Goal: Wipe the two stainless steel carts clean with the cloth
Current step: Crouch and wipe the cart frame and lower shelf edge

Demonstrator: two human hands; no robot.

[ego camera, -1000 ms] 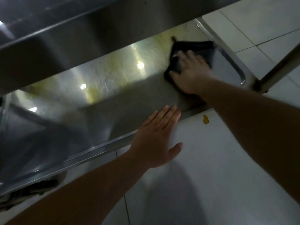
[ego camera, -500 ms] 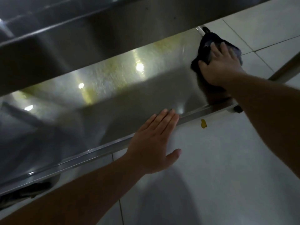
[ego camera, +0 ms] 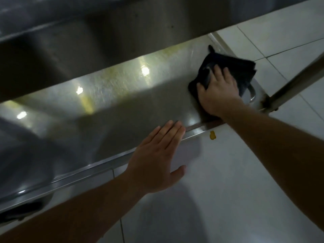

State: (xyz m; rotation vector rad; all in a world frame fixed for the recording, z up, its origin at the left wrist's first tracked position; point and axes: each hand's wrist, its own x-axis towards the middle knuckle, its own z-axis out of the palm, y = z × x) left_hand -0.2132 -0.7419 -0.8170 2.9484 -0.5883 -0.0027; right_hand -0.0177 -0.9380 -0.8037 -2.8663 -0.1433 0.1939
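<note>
Head view: right hand [ego camera: 219, 92] pressed flat on soft, limp cloth [ego camera: 233, 71] at shelf's [ego camera: 122, 102] right edge; left hand [ego camera: 157, 156] spread, empty.

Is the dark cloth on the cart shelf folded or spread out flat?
Folded. The cloth shows stacked layers along its right edge, bunched under the right hand on the lower shelf.

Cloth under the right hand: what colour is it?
Black, or very dark; the folded cloth shows plainly in the head view, on the steel shelf.
</note>
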